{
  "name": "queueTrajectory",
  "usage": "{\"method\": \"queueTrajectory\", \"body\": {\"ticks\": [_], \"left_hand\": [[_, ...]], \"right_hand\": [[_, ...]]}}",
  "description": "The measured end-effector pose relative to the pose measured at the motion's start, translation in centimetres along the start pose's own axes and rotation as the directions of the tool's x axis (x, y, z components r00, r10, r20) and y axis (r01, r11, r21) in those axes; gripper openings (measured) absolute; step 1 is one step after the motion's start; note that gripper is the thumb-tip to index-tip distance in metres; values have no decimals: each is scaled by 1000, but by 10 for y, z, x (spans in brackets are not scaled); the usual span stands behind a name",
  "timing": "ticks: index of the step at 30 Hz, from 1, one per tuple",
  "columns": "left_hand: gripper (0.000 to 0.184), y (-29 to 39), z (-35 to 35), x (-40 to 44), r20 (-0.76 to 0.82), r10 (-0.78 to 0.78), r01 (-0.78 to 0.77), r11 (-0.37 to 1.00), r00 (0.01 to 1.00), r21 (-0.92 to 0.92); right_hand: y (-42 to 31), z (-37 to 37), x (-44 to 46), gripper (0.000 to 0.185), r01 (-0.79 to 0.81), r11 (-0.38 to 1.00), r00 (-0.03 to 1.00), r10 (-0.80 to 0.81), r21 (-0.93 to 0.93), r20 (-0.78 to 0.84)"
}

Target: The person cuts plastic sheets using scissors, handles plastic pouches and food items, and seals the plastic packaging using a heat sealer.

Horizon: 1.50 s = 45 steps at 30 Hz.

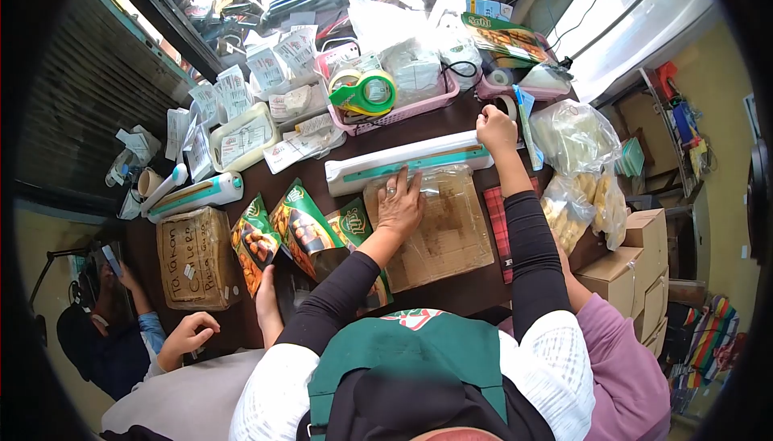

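Observation:
A long white and teal impulse sealer (411, 163) lies across the table in front of me. My right hand (497, 128) is closed in a fist over its right end; the handle under the fingers is hidden. My left hand (400, 202), with a ring on it, lies flat with fingers spread over the taped cardboard box (447, 236), fingertips at the sealer's front edge. Left of the box are printed green snack pouches (302, 227), one partly under my left forearm. Another pouch (255, 240) stands beside them, with a co-worker's hand (268, 300) at its lower edge.
A second sealer (197, 195) and a lettered box (193, 256) are at left. Behind are label slips (233, 91), a pink basket (411, 117) and a green tape dispenser (366, 93). Bagged snacks (568, 207) and cartons (616, 272) stand right. Co-workers sit close on both sides.

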<state>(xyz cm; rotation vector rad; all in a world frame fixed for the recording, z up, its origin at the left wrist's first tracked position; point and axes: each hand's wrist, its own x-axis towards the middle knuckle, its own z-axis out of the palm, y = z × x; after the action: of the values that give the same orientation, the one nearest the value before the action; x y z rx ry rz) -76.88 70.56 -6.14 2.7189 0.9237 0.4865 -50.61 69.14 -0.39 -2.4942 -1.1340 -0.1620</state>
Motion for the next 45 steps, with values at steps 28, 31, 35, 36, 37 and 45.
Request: {"method": "queueTrajectory", "body": {"ticks": [28,31,35,36,37,45], "left_hand": [[50,0,2,1,-34,7,-7,1000,999,-9],[50,-1,3,1,-36,5,-5,1000,999,-9],[50,0,1,2,-33,3,-3,1000,999,-2],[51,1,2,1,-37,4,-5,1000,999,-3],[51,0,2,1,-41,6,-6,1000,999,-3],[54,1,-1,1,-43,-3,3,1000,999,2]], "right_hand": [[17,36,-5,19,-45,998,998,42,54,52],[17,39,-6,18,-39,998,998,37,40,45],[22,48,-8,17,-18,1000,1000,18,11,13],[21,48,-9,17,-16,1000,1000,16,1,9],[21,47,-10,17,-15,1000,1000,15,-9,6],[25,52,-13,17,28,999,998,-30,-39,-61]]}}
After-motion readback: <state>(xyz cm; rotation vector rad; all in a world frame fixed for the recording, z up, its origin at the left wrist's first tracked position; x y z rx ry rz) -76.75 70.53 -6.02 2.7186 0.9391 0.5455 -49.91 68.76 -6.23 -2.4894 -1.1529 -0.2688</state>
